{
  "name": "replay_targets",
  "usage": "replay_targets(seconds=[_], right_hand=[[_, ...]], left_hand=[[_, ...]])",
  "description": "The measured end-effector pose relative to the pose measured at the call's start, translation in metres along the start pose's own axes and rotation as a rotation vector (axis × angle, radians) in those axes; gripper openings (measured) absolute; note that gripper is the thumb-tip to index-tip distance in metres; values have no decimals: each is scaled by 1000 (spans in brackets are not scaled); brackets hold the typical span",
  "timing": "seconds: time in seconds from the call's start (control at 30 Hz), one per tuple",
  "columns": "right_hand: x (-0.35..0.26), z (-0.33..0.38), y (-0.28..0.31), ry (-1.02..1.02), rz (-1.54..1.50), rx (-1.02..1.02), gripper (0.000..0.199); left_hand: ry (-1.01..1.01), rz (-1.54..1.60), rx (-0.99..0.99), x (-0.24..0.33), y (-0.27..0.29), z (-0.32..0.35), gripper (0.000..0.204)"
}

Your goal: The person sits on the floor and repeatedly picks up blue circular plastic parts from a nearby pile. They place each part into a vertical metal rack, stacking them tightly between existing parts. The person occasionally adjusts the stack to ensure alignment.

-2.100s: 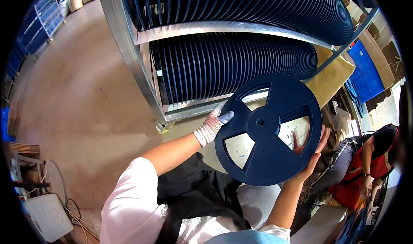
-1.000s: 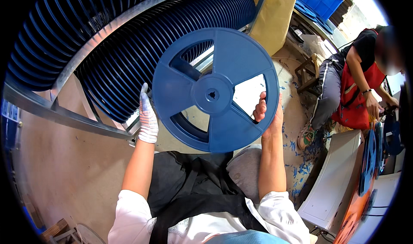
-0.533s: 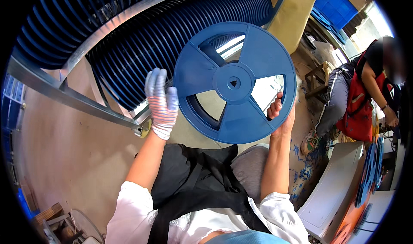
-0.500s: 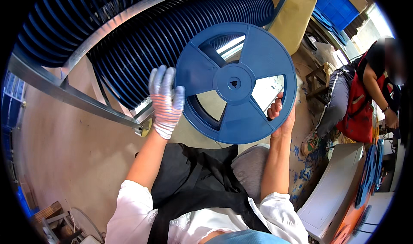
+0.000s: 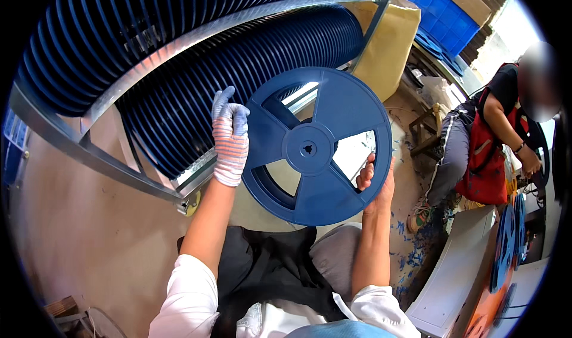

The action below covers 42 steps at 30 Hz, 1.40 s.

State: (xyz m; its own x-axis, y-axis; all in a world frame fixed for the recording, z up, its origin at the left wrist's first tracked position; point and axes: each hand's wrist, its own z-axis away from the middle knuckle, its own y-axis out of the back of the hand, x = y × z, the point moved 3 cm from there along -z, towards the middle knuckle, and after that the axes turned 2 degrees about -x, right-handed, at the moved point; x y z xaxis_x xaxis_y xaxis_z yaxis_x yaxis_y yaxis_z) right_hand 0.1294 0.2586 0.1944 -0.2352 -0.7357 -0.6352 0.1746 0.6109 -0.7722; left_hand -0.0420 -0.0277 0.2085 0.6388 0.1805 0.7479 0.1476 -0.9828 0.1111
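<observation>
Head view: one blue reel in the right hand, clear of the rack's rows

The blue reel (image 5: 319, 159) is held up in front of the person's body, face to the camera, before the metal rack (image 5: 137, 73). The right hand (image 5: 381, 189) grasps its rim, fingers curled through one of the gaps. The left hand (image 5: 229, 144), in a striped glove, is raised at the opposite rim with its fingers partly bent; whether it touches the reel or is just beside it, I cannot tell.

As for progress, the rack's upper row (image 5: 89, 52) and lower row (image 5: 250, 58) of dark blue discs look already stacked. The reel in hand appears whole, but the work on it seems unfinished, since it is not set down anywhere. How many others are left cannot be judged from here.

Counted: one reel in hand, with three gaps and three solid panels around one hub; two rows in view, their discs too close-set to count; one yellow-covered bundle (image 5: 387, 52); one blue crate (image 5: 444, 16); one co-worker (image 5: 459, 153) seated at the right; one white box (image 5: 456, 266); at least two blue discs (image 5: 505, 248) beside it. The blue scraps (image 5: 411, 254) on the floor are too many to number.
</observation>
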Motion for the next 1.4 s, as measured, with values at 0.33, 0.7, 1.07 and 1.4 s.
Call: replay_targets(seconds=[0.33, 0.7, 1.07, 1.4], right_hand=[[15, 6, -5, -49, 104, 38, 59], [5, -6, 8, 69, -55, -33, 54], [12, -11, 14, 58, -93, 19, 53], [6, -6, 11, 135, -66, 108, 53]], left_hand=[[-262, -628, -106, 35, -71, 17, 30], [3, -228, -115, 36, 12, 12, 38], [-128, -503, -101, 24, 33, 56, 30], [86, -147, 35, 12, 34, 65, 35]])
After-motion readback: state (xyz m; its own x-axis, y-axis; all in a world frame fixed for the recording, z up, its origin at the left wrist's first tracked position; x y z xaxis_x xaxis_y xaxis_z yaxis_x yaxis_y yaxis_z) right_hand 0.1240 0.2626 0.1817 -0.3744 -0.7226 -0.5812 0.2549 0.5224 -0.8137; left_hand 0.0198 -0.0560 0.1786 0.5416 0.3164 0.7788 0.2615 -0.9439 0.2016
